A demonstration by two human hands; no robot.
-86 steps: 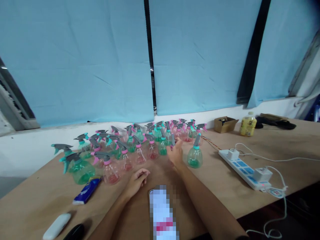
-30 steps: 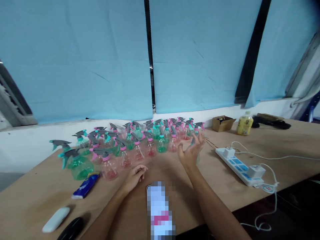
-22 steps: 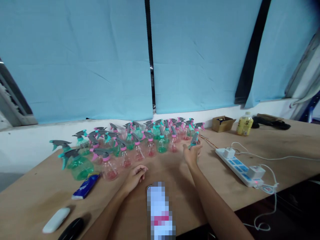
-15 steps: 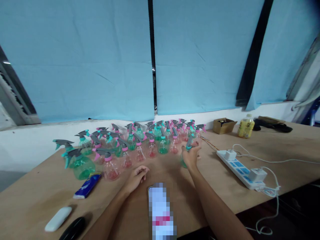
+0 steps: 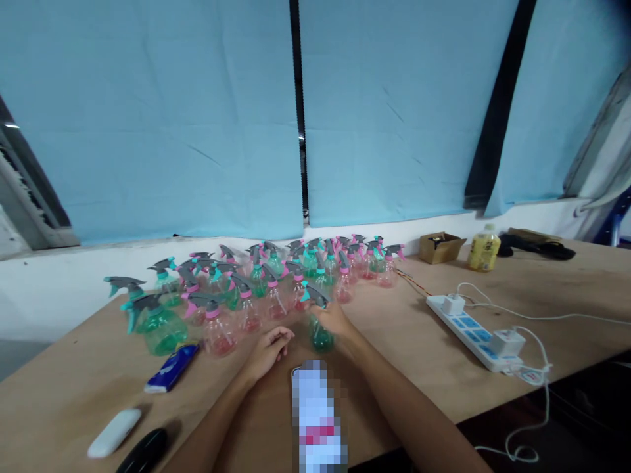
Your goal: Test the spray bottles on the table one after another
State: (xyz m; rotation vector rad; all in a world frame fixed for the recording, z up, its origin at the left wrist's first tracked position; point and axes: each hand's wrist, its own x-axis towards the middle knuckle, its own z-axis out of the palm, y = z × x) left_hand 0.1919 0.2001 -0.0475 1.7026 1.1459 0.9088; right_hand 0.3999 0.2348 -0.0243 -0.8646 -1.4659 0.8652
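My right hand point(image 5: 336, 320) is wrapped round the neck of a green spray bottle point(image 5: 323, 339) with a grey and turquoise trigger head. That bottle stands just behind the phone, its head pointing left, and the fingers partly cover it. Left of it, my left hand point(image 5: 272, 347) rests on the table with its fingers loosely curled together and nothing in them. Behind both hands stand several clear spray bottles in rows, some pink like the near pink bottle point(image 5: 219, 334), others green like the large green bottle point(image 5: 165, 330).
A phone point(image 5: 318, 417) with a blurred screen lies in front of me. To the left are a blue packet point(image 5: 172, 369), a white case point(image 5: 115, 432) and a black object point(image 5: 144, 450). At right are a power strip point(image 5: 473, 336), a cardboard box point(image 5: 440, 248) and a yellow drink bottle point(image 5: 484, 249).
My right hand has moved left and nearer to me with the green spray bottle, away from the right end of the rows. My left hand has stayed in place.
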